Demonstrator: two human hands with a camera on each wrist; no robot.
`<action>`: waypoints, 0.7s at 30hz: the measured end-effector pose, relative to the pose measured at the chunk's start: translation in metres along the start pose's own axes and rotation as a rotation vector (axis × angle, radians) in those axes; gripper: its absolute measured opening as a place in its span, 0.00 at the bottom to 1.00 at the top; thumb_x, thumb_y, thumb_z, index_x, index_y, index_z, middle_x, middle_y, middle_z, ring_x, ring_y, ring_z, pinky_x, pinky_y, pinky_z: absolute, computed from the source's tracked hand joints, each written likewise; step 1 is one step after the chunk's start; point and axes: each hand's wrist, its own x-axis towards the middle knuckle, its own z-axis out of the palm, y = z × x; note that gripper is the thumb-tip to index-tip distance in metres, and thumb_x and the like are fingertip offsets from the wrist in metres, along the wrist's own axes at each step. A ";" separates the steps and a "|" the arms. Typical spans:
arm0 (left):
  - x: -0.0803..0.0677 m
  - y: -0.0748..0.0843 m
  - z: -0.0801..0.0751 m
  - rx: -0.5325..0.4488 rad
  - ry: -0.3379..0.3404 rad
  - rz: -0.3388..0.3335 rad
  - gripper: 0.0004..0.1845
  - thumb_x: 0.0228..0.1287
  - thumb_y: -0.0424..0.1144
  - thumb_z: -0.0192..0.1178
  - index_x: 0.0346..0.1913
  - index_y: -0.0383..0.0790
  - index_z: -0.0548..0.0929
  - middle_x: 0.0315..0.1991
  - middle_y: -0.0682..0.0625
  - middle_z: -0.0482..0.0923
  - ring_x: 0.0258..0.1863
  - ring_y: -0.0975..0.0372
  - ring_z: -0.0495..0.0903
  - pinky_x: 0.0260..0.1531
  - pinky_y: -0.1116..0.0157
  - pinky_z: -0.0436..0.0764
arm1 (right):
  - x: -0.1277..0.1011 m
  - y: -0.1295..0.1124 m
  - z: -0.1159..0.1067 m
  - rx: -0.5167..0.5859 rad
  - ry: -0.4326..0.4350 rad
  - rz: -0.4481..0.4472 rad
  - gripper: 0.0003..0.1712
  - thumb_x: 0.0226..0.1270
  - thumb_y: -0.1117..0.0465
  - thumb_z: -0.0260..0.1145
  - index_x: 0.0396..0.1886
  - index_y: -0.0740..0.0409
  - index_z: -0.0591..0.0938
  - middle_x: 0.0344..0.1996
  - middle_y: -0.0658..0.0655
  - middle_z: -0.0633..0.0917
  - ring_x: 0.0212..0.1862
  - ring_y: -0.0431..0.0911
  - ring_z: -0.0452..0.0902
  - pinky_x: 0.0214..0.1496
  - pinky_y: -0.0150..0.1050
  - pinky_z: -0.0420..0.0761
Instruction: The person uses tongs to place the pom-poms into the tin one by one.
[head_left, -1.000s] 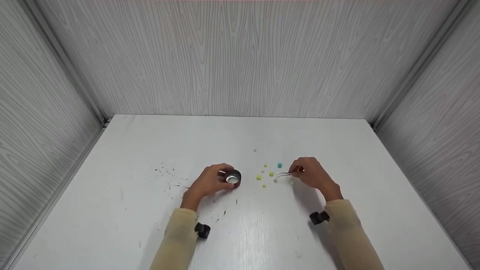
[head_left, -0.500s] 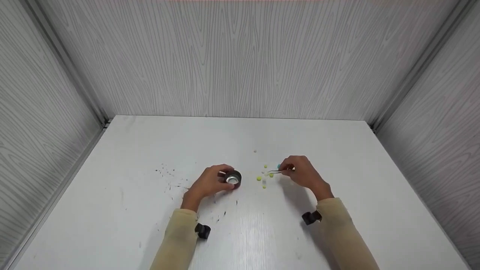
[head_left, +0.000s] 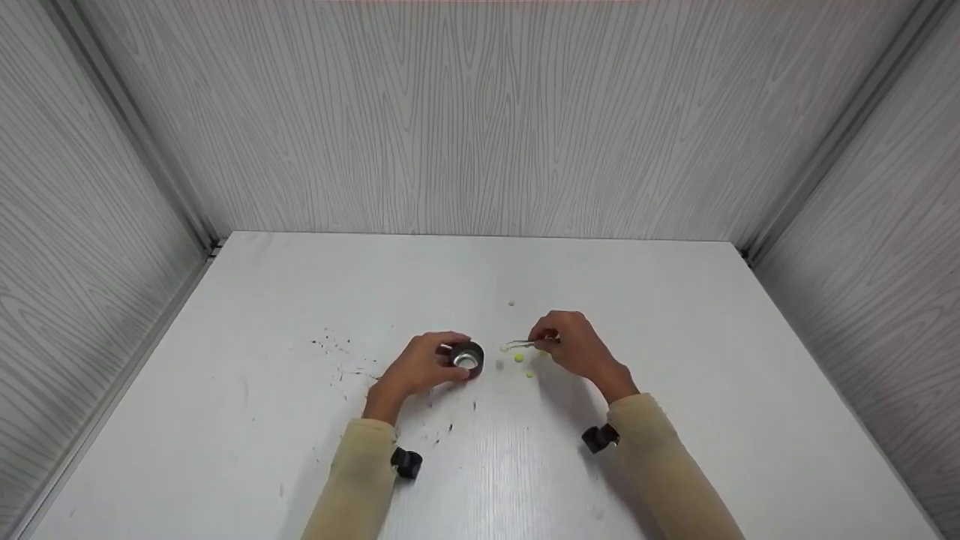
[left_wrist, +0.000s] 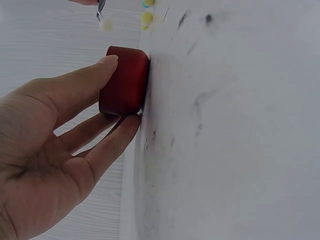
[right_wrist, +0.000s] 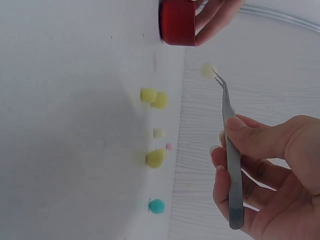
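My left hand [head_left: 420, 365] grips a small red metal cup [left_wrist: 124, 82] between thumb and fingers. The cup stands on the table, its silvery inside facing up in the head view. To its right, my right hand [head_left: 574, 345] pinches a pair of bent-tip tweezers [right_wrist: 234, 170]. A cream-coloured ball [right_wrist: 208, 70] sits at the tweezers' tips, held above the table a short way from the cup. Below the tweezers lie several yellow balls [right_wrist: 148, 95] and a paler one [right_wrist: 158, 133]. A teal ball [right_wrist: 157, 206] shows in the right wrist view; my right hand hides it in the head view.
A tiny pink ball [head_left: 511, 303] lies farther back on the white table [head_left: 300, 277]. Dark specks and scratches mark the tabletop left of and below my left hand. Grey wood-grain panels [head_left: 480, 120] enclose the back and both sides.
My right hand has moved left over the balls, bringing the tweezers and the cream ball close to the cup. The left hand and cup stay in place.
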 end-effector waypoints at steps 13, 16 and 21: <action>0.001 0.000 0.000 0.008 0.003 0.013 0.30 0.62 0.32 0.73 0.67 0.39 0.79 0.65 0.38 0.80 0.64 0.43 0.81 0.66 0.48 0.80 | 0.011 -0.019 0.024 0.015 -0.005 -0.015 0.07 0.65 0.74 0.70 0.36 0.60 0.91 0.35 0.58 0.89 0.39 0.46 0.83 0.43 0.40 0.84; 0.000 0.000 0.000 0.008 0.002 0.011 0.29 0.62 0.33 0.73 0.67 0.39 0.79 0.65 0.38 0.80 0.64 0.43 0.81 0.66 0.48 0.79 | 0.014 -0.022 0.028 0.023 -0.007 -0.011 0.07 0.65 0.74 0.70 0.36 0.62 0.91 0.35 0.59 0.89 0.39 0.47 0.84 0.44 0.43 0.85; 0.000 0.001 0.000 0.012 0.004 0.003 0.30 0.62 0.33 0.73 0.67 0.39 0.79 0.65 0.39 0.80 0.64 0.43 0.81 0.66 0.48 0.79 | 0.017 -0.023 0.037 0.034 -0.001 -0.027 0.05 0.65 0.73 0.71 0.36 0.63 0.91 0.34 0.59 0.88 0.39 0.48 0.84 0.44 0.45 0.86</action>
